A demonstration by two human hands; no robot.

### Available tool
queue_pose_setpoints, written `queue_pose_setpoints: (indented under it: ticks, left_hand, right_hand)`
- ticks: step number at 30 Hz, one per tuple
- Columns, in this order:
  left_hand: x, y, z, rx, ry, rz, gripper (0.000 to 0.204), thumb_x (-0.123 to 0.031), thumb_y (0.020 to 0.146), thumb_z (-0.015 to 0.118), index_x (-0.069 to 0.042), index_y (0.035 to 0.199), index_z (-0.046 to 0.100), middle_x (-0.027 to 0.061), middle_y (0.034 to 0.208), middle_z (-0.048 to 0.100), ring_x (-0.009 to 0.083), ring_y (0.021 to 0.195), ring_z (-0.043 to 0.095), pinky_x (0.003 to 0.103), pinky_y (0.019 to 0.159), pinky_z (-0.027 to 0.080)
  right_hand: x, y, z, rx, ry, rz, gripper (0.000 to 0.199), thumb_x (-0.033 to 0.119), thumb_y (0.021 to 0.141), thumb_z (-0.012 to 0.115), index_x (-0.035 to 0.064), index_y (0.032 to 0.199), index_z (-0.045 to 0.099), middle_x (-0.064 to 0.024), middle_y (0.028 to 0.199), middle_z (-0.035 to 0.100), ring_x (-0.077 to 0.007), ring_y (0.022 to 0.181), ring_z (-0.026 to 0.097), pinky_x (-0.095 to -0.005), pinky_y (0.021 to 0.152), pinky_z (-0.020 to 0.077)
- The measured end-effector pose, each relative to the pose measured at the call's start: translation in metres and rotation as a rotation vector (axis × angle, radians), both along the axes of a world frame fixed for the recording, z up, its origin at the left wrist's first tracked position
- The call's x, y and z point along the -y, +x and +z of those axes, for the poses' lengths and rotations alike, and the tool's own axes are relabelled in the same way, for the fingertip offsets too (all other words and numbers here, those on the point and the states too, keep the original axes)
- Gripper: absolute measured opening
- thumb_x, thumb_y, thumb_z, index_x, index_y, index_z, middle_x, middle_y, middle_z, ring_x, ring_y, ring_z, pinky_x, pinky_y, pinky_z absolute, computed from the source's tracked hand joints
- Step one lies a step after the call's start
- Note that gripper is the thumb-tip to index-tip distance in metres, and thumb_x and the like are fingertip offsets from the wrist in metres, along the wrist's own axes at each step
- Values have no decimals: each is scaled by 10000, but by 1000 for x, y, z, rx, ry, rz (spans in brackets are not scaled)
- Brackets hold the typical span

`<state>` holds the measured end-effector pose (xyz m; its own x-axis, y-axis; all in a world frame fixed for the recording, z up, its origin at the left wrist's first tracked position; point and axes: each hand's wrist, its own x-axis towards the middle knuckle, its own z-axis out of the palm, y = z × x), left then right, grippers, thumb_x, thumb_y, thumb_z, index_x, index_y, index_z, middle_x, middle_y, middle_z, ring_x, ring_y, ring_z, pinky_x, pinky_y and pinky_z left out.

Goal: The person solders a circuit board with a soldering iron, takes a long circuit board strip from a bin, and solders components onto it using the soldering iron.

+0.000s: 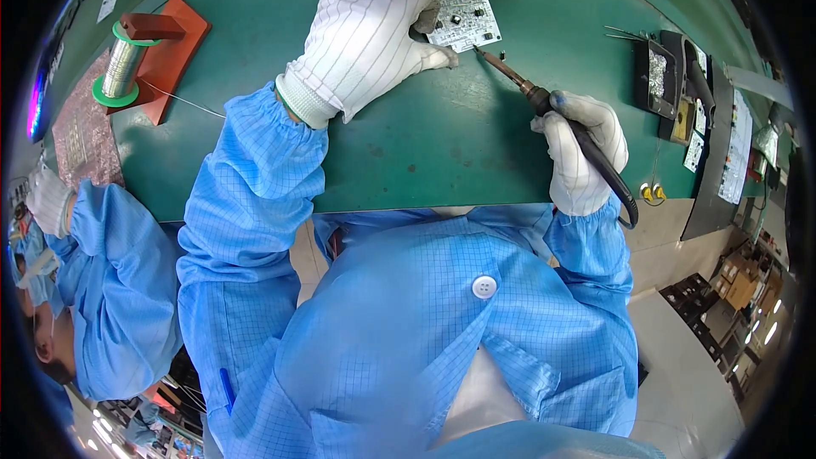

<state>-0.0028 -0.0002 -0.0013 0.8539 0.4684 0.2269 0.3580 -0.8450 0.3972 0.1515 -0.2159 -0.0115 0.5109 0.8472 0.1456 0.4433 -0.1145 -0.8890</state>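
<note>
My left hand (361, 42) wears a white striped glove and is closed on the left edge of a white circuit board (467, 13). The board carries small black components and sits at the far middle of the green work surface. My right hand (586, 153), gloved too, grips a soldering iron (537, 99) with a black handle and cable. Its tip points up and left, close to the board's near edge; whether it touches the board I cannot tell. A tiny black part (502, 56) lies beside the board's near right corner.
A solder spool (125, 68) with green flanges stands on a red-brown holder (176, 59) at left, its wire trailing right. At right is a black soldering iron stand (659, 76), with tweezers (627, 34) close by. Another person's blue sleeve (119, 272) is at far left.
</note>
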Motion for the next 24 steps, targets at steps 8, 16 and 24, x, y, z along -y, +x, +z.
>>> queue_pose_setpoints:
  ticks: [8, 16, 24]
  left_hand:
    - [-2, 3, 2, -31, -34, 4, 500, -417, 642, 816, -39, 933, 667, 160, 1048, 642, 332, 1029, 579, 423, 916, 445]
    - [-2, 1, 3, -47, -6, 0, 471, -420, 649, 810, -49, 893, 652, 156, 1021, 642, 336, 1011, 579, 425, 903, 444]
    - [-5, 0, -6, 31, -2, -23, 445, -407, 652, 812, -53, 863, 645, 151, 991, 641, 339, 999, 579, 430, 892, 444]
  right_hand:
    - [-3, 0, -9, 28, 107, -30, 195, 12, 834, 670, -10, 1021, 620, -131, 910, 654, -154, 696, 636, -276, 648, 523]
    - [-1, 2, -4, 6, 30, -4, 192, -27, 857, 612, -41, 1047, 589, -173, 966, 642, -190, 782, 672, -287, 713, 545]
    - [2, 4, -9, 17, 95, 78, 173, -34, 852, 610, -35, 1024, 602, -167, 963, 632, -203, 787, 681, -301, 727, 556]
